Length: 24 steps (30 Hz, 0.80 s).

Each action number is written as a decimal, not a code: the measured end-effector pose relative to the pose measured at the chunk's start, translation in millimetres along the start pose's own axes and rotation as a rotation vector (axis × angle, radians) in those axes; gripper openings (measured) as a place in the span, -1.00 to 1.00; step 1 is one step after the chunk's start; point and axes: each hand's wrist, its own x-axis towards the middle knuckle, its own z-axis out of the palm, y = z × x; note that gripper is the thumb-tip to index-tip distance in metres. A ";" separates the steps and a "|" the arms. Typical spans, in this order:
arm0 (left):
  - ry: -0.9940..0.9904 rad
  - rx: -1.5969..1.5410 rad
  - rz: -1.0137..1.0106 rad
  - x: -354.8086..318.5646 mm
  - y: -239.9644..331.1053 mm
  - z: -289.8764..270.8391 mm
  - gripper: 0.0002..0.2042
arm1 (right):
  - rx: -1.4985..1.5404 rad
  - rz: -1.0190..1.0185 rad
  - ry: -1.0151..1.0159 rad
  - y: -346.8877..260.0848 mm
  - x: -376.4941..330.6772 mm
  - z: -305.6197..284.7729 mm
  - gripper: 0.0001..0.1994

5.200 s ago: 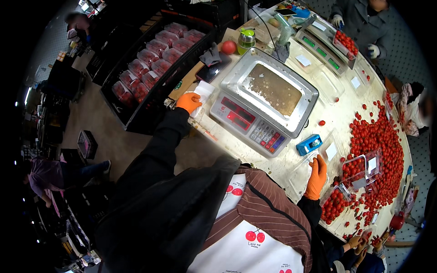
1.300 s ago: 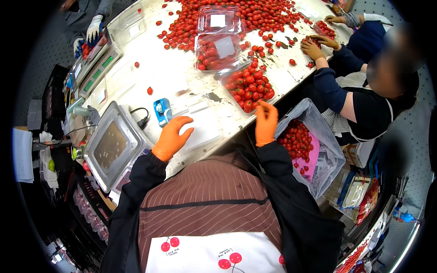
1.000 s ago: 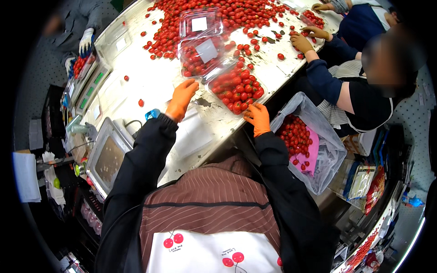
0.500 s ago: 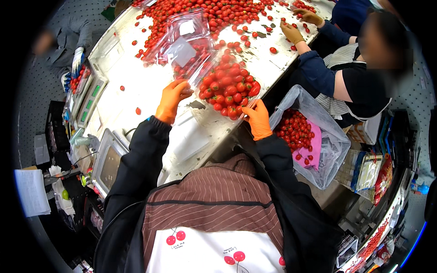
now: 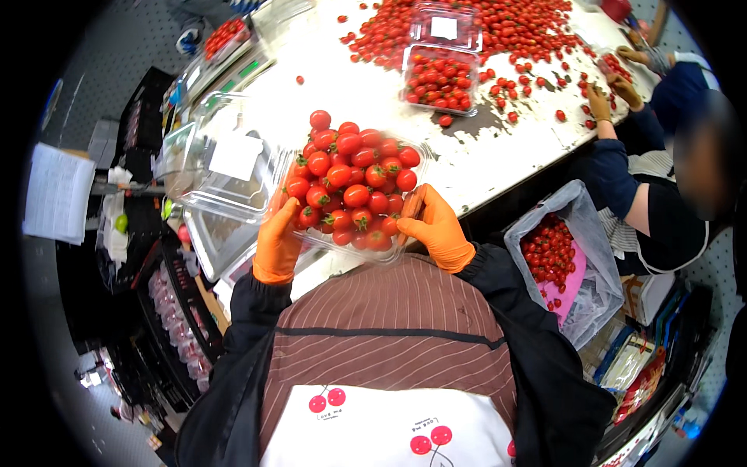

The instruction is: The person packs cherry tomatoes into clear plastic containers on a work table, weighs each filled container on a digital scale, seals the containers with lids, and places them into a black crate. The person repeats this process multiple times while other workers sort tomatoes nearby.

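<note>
Tomato punnet point(image 5: 354, 191) betw. left hand point(image 5: 278, 245) & right hand point(image 5: 437, 229), lid open

Held punnet point(image 5: 354, 194): clear plastic clamshell heaped with red cherry tomatoes, gripped between the orange-gloved fingers point(image 5: 289, 222) of both hands.
Its lid point(image 5: 226, 167): hinged open, just left of the left fingers, with a white rectangular label point(image 5: 233, 156) on it.
Second punnet point(image 5: 440, 78): clear, filled with tomatoes, on the table well beyond the right fingers.
Third punnet point(image 5: 445, 25): closed, clear, white square label on top, just behind the second.
Plastic bag point(image 5: 576, 257): grey-clear, open, tomatoes and a pink sheet inside, right of the right fingers, below the table edge.
Wrapped trays point(image 5: 175, 311): possibly packed punnets, dim, far left of the left fingers.
</note>
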 end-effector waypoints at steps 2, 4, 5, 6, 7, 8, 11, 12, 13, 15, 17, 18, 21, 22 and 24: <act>0.067 -0.071 0.020 -18.9 -3.0 -12.0 -0.43 | 0.012 0.060 -0.022 11.7 3.4 5.0 -0.82; 0.111 -0.118 0.037 -34.2 -7.1 -21.1 -0.44 | 0.022 0.113 -0.036 26.4 5.9 5.6 -0.82; 0.128 -0.117 0.044 -40.6 -9.7 -25.2 -0.44 | 0.046 0.144 -0.021 34.6 7.3 5.0 -0.82; 0.142 -0.116 0.051 -46.0 -12.5 -28.9 -0.45 | 0.071 0.174 -0.003 43.5 8.7 4.3 -0.82; 0.164 -0.131 0.046 -51.4 -16.5 -31.7 -0.45 | 0.092 0.205 0.016 47.7 9.0 5.7 -0.82; 0.184 -0.145 0.040 -56.0 -20.6 -34.1 -0.46 | 0.068 0.226 0.036 49.9 8.3 7.7 -0.82; 0.212 -0.229 0.023 -65.8 -33.5 -42.5 -0.48 | -0.017 0.245 0.069 46.6 5.9 12.2 -0.82; 0.216 -0.263 0.018 -68.8 -37.4 -45.1 -0.49 | -0.053 0.227 0.059 44.5 5.5 12.1 -0.82; 0.222 -0.280 0.018 -71.1 -40.9 -47.4 -0.50 | -0.093 0.204 0.046 40.5 6.9 11.9 -0.81; 0.234 -0.313 0.017 -75.3 -46.1 -49.4 -0.51 | -0.328 0.046 0.156 30.4 10.0 9.3 -0.80; 0.215 -0.308 0.030 -76.3 -46.9 -45.6 -0.50 | -0.672 -0.295 0.290 20.0 20.6 8.3 -0.76; 0.207 -0.309 0.039 -78.1 -48.0 -46.2 -0.49 | -0.866 -0.483 0.322 8.1 24.8 10.3 -0.74; 0.178 -0.268 0.071 -78.2 -47.9 -40.2 -0.47 | -1.137 -0.614 0.149 -15.3 38.6 16.7 -0.73; 0.169 -0.248 0.079 -77.9 -46.6 -37.6 -0.46 | -1.154 -0.451 0.096 -19.7 38.2 20.4 -0.68; 0.177 -0.250 0.087 -77.3 -47.5 -34.8 -0.46 | -1.255 -0.446 0.018 -26.5 38.4 18.4 -0.66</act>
